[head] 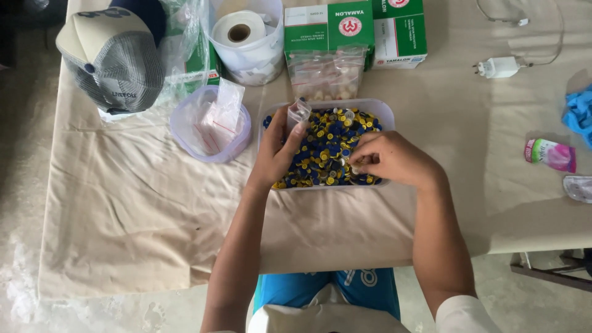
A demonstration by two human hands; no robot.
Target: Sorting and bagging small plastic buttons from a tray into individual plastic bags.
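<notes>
Head view, looking down on a table draped in a beige cloth (142,209), with a clear rectangular tub (385,114) of small blue, yellow and white buttons (327,145) as the centre of everything. The left hand (277,151) sits over the tub's left edge, its fingers closed on a small clear plastic bag (300,112) held upright above the buttons. The right hand (391,159) rests on the tub's right side, fingertips pinched together down among the buttons; whether one is caught between them I cannot tell. Just left of the tub stands a round lilac container (185,139) stuffed with empty bags. Behind the tub lie more small bags (324,77), green and white boxes (354,28) and a white pot holding a paper roll (239,31). Far left of it rests a grey mesh cap (114,58); well to the right, a white charger (498,66).
</notes>
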